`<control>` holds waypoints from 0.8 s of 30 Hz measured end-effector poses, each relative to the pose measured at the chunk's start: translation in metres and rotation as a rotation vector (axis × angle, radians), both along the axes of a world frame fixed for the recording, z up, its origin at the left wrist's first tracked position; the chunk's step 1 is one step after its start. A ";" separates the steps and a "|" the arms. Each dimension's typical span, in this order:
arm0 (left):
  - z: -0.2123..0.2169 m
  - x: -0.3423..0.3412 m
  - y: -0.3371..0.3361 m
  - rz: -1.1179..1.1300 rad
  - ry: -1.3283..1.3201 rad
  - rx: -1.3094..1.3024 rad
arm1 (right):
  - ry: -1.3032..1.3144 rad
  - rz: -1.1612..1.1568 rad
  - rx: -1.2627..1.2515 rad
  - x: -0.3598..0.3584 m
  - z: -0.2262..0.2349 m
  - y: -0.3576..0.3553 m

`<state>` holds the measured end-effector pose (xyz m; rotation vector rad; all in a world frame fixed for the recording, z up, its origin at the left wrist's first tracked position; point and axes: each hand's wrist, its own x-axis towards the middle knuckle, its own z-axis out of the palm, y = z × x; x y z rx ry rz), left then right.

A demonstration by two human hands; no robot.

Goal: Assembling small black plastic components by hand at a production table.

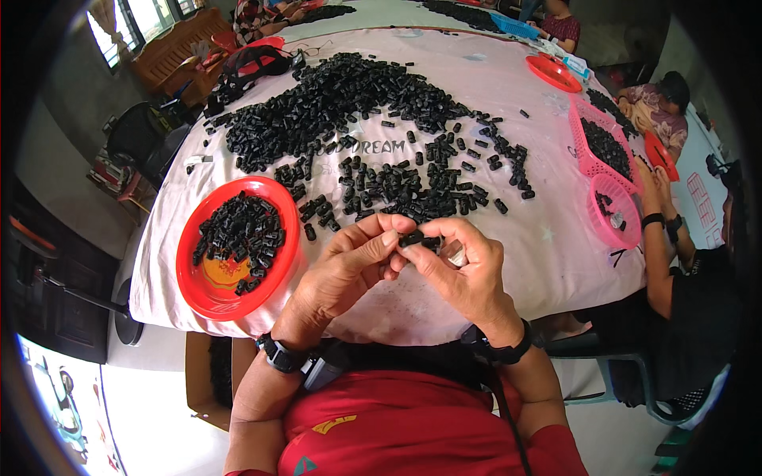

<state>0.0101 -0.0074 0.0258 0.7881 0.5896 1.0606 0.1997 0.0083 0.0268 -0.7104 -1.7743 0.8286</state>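
Note:
My left hand (349,258) and my right hand (468,274) meet at the near middle of the cloth-covered table, both closed. Between their fingertips is a small black cylindrical part (410,238). Another dark piece shows beside it under my right fingers. Something whitish sits in the curl of my right hand; its kind is unclear. Just beyond my hands spreads a big heap of similar black parts (349,91), with looser ones (397,182) nearer to me. Left of my left hand stands a red plate (189,274), partly filled with black pieces.
At the right edge are a pink basket (578,143) of black parts, a pink bowl (627,232) and a co-worker's hands. A red plate (553,73) lies farther back, near a blue basket (516,28). A dark bag (250,67) rests at the far left. Other people sit around.

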 end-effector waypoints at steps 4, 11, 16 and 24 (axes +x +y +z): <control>0.000 0.000 0.001 0.027 0.053 0.045 | 0.002 -0.004 -0.027 0.001 0.000 0.000; -0.005 0.001 0.001 0.097 0.122 0.063 | -0.081 -0.005 0.026 -0.002 0.001 -0.001; -0.017 0.000 0.007 0.059 0.087 0.047 | -0.081 -0.017 0.100 -0.003 -0.001 -0.001; -0.018 0.000 0.010 0.023 0.051 0.090 | -0.090 -0.075 0.185 -0.002 -0.008 0.006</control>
